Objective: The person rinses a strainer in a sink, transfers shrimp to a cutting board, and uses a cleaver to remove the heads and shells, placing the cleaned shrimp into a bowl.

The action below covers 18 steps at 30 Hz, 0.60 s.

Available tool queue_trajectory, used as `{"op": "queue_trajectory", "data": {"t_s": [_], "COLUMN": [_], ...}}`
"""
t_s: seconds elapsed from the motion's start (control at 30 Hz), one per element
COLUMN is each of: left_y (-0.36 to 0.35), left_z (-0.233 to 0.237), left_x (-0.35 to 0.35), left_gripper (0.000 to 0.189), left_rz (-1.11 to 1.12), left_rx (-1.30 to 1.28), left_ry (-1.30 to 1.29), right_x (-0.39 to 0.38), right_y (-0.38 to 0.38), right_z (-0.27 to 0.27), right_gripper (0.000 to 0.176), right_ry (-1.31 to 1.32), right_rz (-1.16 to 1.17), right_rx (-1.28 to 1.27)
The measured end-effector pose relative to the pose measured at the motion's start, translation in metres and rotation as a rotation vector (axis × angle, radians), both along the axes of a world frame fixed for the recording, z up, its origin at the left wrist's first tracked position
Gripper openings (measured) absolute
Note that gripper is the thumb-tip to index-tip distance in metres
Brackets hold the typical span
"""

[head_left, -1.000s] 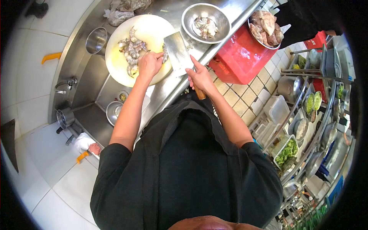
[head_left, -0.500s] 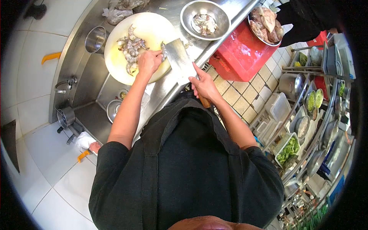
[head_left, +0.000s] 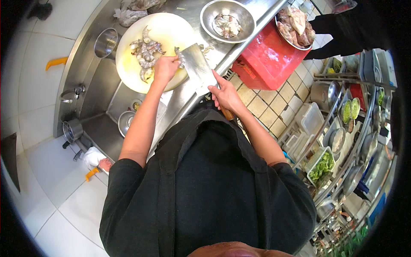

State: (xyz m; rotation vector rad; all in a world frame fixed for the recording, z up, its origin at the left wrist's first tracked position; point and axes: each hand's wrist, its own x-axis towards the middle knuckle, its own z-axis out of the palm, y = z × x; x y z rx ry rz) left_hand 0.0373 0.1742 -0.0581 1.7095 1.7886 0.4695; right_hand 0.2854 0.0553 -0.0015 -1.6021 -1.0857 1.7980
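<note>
On a round pale cutting board [head_left: 128, 73] lies a pile of grey shrimp [head_left: 147, 53]. My left hand [head_left: 166, 70] is at the right of the pile, its fingers closed on a single shrimp [head_left: 179, 57] beside the blade. My right hand [head_left: 227, 95] grips the cleaver [head_left: 199, 68] where its wooden handle meets the wide blade. The blade lies over the board's right edge, close to the single shrimp. Behind the board's right side, a perforated metal bowl [head_left: 206, 22] holds shrimp pieces [head_left: 227, 26].
Left of the board are a metal container [head_left: 106, 43], a sink [head_left: 96, 100] and a faucet [head_left: 72, 95]. A red crate [head_left: 270, 58] with a bowl of meat [head_left: 296, 26] stands right. A person in dark clothes [head_left: 351, 32] is behind it. Shelves [head_left: 338, 128] line the right.
At the upper right, the other person's dark-clothed legs have shifted and now show farther apart. My left hand and the cleaver have barely moved.
</note>
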Motion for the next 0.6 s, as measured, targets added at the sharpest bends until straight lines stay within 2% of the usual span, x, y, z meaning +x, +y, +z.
{"op": "queue_trajectory", "data": {"t_s": [0.07, 0.17, 0.27, 0.37, 0.6], "left_y": [0.003, 0.002, 0.002, 0.0, -0.009], "left_z": [0.002, -0.002, 0.006, -0.009, -0.008], "left_x": [-0.005, -0.005, -0.001, -0.003, 0.001], "left_gripper": [0.037, 0.038, 0.036, 0.034, 0.031], "left_rz": [-0.03, -0.081, -0.039, -0.002, 0.036], "left_rx": [-0.074, 0.03, -0.028, 0.027, 0.1], "left_ry": [0.015, 0.084, 0.055, -0.024, -0.004], "right_x": [-0.002, -0.005, -0.013, -0.015, 0.003], "right_y": [0.002, 0.004, 0.01, 0.008, -0.014], "right_z": [-0.002, -0.006, -0.007, -0.01, 0.009], "right_gripper": [0.071, 0.072, 0.072, 0.072, 0.071], "right_ry": [0.011, 0.037, 0.037, 0.032, -0.011], "right_rz": [-0.004, -0.028, -0.049, -0.037, 0.046], "right_rx": [0.001, -0.014, -0.015, 0.004, -0.025]}}
